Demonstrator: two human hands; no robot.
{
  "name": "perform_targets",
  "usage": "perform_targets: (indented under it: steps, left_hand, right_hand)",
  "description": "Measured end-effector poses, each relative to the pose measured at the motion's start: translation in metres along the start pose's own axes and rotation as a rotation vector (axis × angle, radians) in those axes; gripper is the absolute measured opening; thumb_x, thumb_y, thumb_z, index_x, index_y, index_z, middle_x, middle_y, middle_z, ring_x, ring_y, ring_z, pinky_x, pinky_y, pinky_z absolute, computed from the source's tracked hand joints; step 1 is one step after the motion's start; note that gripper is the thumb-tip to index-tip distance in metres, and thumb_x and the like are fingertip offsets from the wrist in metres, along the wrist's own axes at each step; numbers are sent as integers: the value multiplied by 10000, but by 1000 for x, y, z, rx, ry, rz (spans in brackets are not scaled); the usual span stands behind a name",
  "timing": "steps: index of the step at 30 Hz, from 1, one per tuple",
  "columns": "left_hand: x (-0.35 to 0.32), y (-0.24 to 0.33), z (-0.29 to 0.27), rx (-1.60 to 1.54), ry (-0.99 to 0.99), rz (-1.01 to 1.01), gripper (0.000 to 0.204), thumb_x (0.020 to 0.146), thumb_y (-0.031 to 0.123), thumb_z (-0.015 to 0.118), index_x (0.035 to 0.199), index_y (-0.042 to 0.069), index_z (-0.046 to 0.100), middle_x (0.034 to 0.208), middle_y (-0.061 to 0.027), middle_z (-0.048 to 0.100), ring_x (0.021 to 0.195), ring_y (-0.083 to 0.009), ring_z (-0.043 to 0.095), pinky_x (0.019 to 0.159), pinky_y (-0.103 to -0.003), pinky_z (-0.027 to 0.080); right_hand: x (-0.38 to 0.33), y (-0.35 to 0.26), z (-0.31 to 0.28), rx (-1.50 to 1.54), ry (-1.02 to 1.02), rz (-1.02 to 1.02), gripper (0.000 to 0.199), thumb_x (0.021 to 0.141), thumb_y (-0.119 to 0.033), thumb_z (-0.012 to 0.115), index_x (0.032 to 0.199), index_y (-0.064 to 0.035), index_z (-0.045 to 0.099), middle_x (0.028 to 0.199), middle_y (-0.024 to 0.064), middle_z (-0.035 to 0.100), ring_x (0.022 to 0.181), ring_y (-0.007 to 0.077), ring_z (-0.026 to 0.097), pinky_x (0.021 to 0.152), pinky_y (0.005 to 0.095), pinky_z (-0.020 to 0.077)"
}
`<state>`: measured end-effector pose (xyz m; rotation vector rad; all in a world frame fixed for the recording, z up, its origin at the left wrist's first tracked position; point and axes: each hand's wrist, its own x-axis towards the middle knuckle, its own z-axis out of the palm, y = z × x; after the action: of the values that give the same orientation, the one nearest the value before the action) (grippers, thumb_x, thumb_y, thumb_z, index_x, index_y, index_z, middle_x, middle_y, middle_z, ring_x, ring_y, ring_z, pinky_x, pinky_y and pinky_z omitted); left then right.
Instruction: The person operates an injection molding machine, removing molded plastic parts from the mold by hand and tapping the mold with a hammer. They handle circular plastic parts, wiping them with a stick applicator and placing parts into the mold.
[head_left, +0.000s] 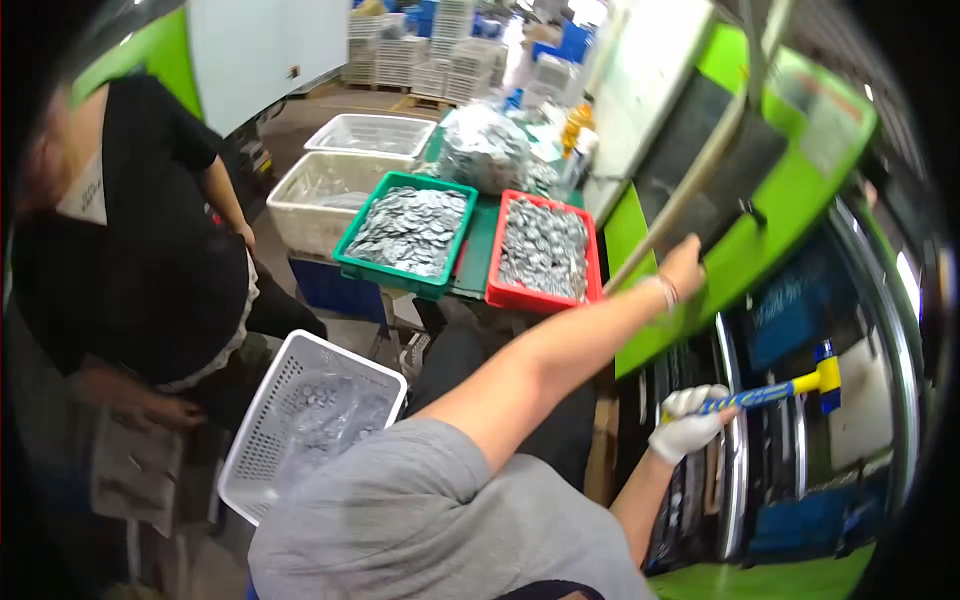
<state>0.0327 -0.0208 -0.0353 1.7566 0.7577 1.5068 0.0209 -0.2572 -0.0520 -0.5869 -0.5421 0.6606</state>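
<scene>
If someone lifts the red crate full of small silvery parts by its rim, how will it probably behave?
The red crate is probably heavy for its size, since silvery parts fill it nearly to the rim. Its thin plastic walls may flex under that load. If tilted, the loose parts would likely slide and spill, perhaps toward the green crate beside it.

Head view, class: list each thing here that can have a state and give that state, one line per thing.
left hand: bare, raised, gripping the machine door's edge
right hand: white-gloved, shut on the mallet's handle
mallet: held level, head inside the machine
green machine door: slid open
green crate: full of silvery parts
red crate: full of silvery parts
white perforated basket: partly filled
</scene>
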Motion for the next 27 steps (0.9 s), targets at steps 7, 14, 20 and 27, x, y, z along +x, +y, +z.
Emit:
perform_targets:
  steps: [7, 14, 20, 27]
  left_hand:
    - [-90, 85, -25, -43, -353, 43, 314, 762, 112, 557, 1004, -4, 394, 869, -297, 586, 865, -452, 573, 759, -499, 447]
    - [-151, 99, -20, -750, -775, -303, 211, 721, 202, 680, 850, 67, 582, 674, -74, 548, 670, -209, 568, 572, -367, 428]
    - [-171, 141, -31, -220, -829, 196, 460, 763, 174, 659, 1132, 19, 432, 887, -226, 568, 764, -292, 608, 676, -381, 477]
    - [-230, 201, -22, -612, -1314, 246, 484, 845, 116, 618, 1220, -7, 337, 950, -138, 531, 839, -203, 553, 761, -317, 460]
  right_hand:
    - [-62, -21, 58, -260, -300, 149, 480, 888, -603, 400, 891, -131, 489, 453, -16, 316, 325, 115, 282, 324, 251, 219]
    - [-91, -32, 47, -101, -440, 375, 500, 890, -613, 364, 871, -129, 488, 475, -12, 327, 316, 143, 289, 313, 288, 230]
    - [-127, -65, 59, -49, -440, 483, 462, 927, -536, 381, 907, -84, 473, 528, 1, 387, 360, 100, 379, 334, 256, 336]
    - [-179, -91, 44, -63, -555, 492, 510, 932, -535, 368, 881, -41, 486, 484, 11, 400, 335, 84, 373, 327, 231, 362]
